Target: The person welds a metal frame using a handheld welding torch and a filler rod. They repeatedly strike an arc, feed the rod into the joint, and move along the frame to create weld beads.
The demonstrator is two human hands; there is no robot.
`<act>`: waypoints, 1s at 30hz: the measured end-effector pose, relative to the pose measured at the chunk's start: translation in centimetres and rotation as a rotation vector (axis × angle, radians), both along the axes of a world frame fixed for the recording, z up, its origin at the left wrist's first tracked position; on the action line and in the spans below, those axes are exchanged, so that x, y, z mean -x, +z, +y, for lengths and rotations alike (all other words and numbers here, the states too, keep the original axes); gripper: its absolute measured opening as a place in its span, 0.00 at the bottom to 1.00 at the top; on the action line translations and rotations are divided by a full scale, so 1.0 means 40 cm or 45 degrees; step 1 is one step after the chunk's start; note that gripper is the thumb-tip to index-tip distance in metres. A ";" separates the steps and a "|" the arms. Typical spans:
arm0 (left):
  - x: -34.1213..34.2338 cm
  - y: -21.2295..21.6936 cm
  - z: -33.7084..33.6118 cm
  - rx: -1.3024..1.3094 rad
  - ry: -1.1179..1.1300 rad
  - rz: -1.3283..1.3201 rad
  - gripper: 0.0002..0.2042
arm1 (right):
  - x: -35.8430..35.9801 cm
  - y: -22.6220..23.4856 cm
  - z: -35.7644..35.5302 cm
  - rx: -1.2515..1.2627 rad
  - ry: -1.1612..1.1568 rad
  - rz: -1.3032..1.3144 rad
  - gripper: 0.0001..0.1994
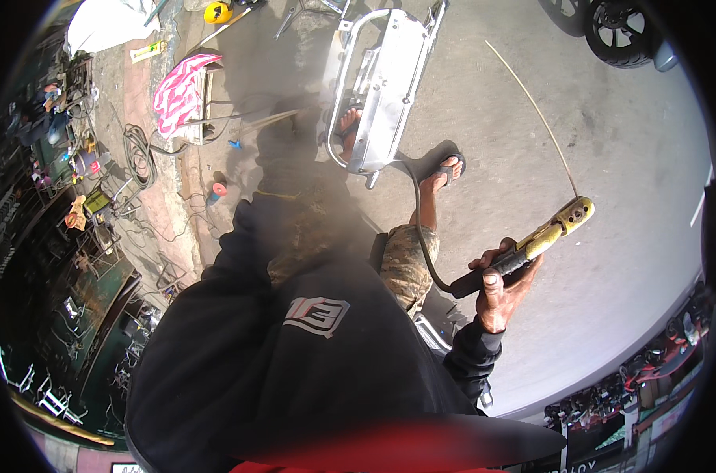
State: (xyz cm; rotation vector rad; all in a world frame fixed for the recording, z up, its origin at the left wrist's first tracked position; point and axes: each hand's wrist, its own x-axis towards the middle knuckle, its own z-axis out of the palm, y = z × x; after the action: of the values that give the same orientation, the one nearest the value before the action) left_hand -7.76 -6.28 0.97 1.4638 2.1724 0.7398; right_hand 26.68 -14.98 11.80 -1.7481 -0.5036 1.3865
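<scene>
Head view: a yellow-and-black welding handle (pixel 543 238) is held in the right hand (pixel 512 290), to the right of the body and over the grey ground (pixel 634 158). Its dark grip is enclosed by the curled fingers, with the thumb laid along the near side. A thin rod (pixel 561 154) is gripped at the yellow head and is pointed up and to the left in view, its free end well apart from the metal frame (pixel 389 87). A dark cable (pixel 424 240) is joined to the rear of the handle and is seen curving up toward the frame. The left hand cannot be made out in the dark blur beyond the left sleeve (pixel 236 236); whether anything is grasped there cannot be told. The frame, silvery with a broad plate and bent tubes, is placed ahead, near the sandalled feet (pixel 452 168). Farther left, a pink-and-white striped cloth (pixel 183 94) is draped over a box-like thing, and a coiled cable (pixel 137 154) is laid nearby. A black wheel (pixel 619 33) is seen at upper right.
</scene>
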 end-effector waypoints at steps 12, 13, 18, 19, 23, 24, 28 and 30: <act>-0.054 -0.021 -0.005 -0.043 0.080 0.031 0.10 | -0.088 -0.181 0.175 -0.223 0.373 0.085 0.66; -0.060 -0.025 -0.005 -0.027 0.112 0.046 0.08 | -0.096 -0.184 0.188 -0.212 0.434 0.053 0.66; -0.064 -0.023 -0.010 0.029 0.161 0.176 0.08 | -0.125 -0.213 0.227 -0.245 0.495 0.107 0.65; -0.064 -0.021 -0.006 0.052 0.131 0.249 0.09 | -0.131 -0.221 0.230 -0.285 0.501 0.112 0.65; -0.081 -0.021 0.028 0.006 0.119 0.329 0.10 | -0.170 -0.244 0.236 -0.339 0.521 0.167 0.65; -0.086 -0.020 0.038 0.006 0.111 0.348 0.09 | -0.179 -0.249 0.238 -0.347 0.523 0.125 0.64; -0.090 -0.010 0.073 0.047 0.114 0.401 0.10 | -0.206 -0.262 0.248 -0.335 0.526 0.081 0.63; -0.091 -0.006 0.080 0.072 0.100 0.421 0.10 | -0.216 -0.266 0.256 -0.291 0.531 0.075 0.63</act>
State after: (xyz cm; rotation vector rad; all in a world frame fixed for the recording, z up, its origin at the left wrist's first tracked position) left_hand -4.14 -3.09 0.72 1.5708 2.4852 0.4832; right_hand 35.32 -4.76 1.15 -1.4638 -0.9959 1.5856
